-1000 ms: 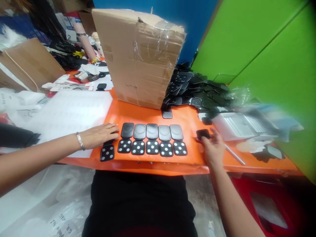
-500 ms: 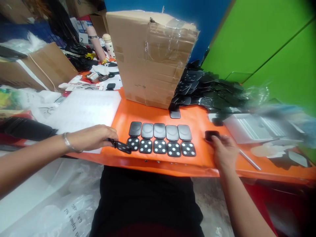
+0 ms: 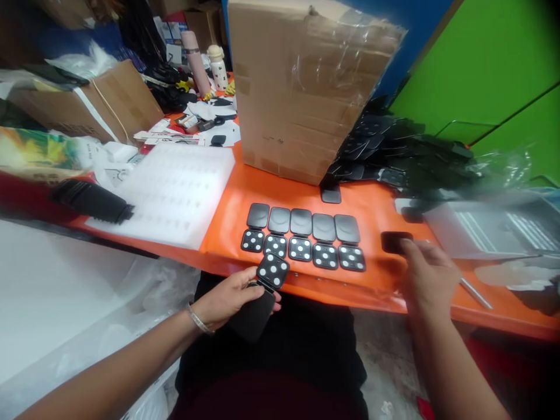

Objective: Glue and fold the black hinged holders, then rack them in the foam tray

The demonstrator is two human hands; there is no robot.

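My left hand (image 3: 231,297) is closed around an unfolded black hinged device (image 3: 273,270), above my lap in front of the table edge. One panel has white round dots on its face; the plain panel hangs below the fingers. My right hand (image 3: 431,274) is at the right edge of a small dark rectangular piece (image 3: 395,242). Its fingers are curled but blurred, so a grip is unclear. Between the hands, several similar unfolded devices lie in a row, with plain grey panels (image 3: 301,222) at the back and dotted panels (image 3: 300,249) in front.
A tall cardboard box (image 3: 297,93) stands behind the row, beside a heap of black pieces (image 3: 406,146). White foam (image 3: 175,192) lies left on the orange table (image 3: 280,186). A translucent bin (image 3: 490,224) and a metal rod (image 3: 476,293) are at the right.
My left hand has moved right and toward my body, turning the hinged device so its dots face me. My right hand has shifted slightly right beside the dark piece. The view has shifted.
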